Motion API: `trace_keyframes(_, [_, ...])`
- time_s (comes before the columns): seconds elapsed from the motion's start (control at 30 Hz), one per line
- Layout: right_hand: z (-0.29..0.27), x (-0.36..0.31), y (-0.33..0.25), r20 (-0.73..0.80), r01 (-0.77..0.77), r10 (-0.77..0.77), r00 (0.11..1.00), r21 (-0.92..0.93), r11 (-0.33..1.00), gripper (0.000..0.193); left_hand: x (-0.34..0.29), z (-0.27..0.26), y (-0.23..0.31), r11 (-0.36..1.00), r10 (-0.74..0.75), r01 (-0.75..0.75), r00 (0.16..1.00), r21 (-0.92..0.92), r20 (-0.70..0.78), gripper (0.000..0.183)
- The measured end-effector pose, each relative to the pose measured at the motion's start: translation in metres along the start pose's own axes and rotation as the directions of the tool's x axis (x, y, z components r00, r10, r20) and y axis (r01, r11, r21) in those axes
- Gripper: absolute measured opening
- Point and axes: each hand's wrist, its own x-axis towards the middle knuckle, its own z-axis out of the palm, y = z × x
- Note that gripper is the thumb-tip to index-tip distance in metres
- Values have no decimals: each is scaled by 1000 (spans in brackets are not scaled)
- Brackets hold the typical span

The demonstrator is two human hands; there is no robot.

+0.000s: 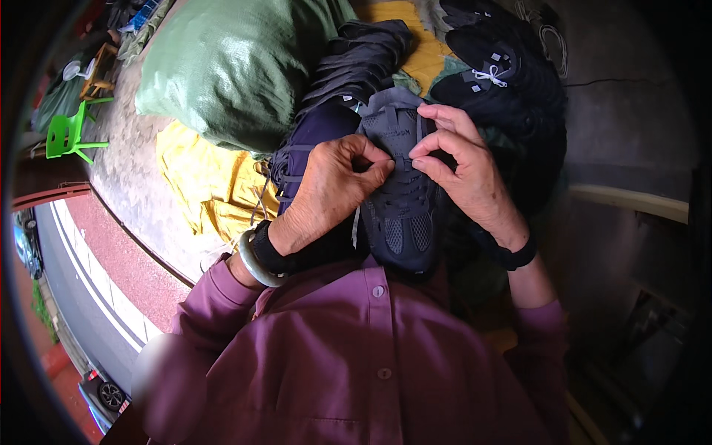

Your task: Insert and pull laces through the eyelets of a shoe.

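A dark grey sneaker [401, 226] rests on my lap, its mesh toe toward me and its tongue pointing away. A dark shoelace [400, 185] crosses its front in several rows. My left hand [335, 178] is closed at the left row of eyelets, thumb and index finger pinched on the lace. At the right side of the opening, my right hand [466, 159] pinches the lace between thumb and index finger. Its other fingers reach up beside the tongue [393, 130]. The lace ends between the fingertips are too small to make out.
A big green woven sack [222, 67] stands at the far left, by a yellow cloth [204, 178]. Dark shoe pieces [360, 63] are stacked behind the sneaker. More black shoes [489, 70] lie at the far right. A green chair [74, 133] stands farther left, near a road.
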Motion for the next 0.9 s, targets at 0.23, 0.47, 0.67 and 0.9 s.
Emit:
trace_keyframes(0.23, [6, 5, -5, 2, 31, -31, 1000, -42, 999, 16, 1, -5, 3, 999, -33, 32, 999, 14, 26, 9])
trace_keyframes(0.47, [2, 7, -9, -87, 48, -56, 995, -86, 995, 13, -3, -15, -2, 997, 66, -69, 993, 28, 99, 16])
trace_keyframes(0.67, [-35, -12, 13, -19, -225, 391, 920, 791, 569, 15, -6, -25, 1, 997, 17, -26, 991, 66, 134, 17])
trace_keyframes(0.9, [2, -21, 5, 41, -292, 441, 896, 805, 517, 35, -4, -23, 2, 998, 16, -25, 989, 58, 147, 18])
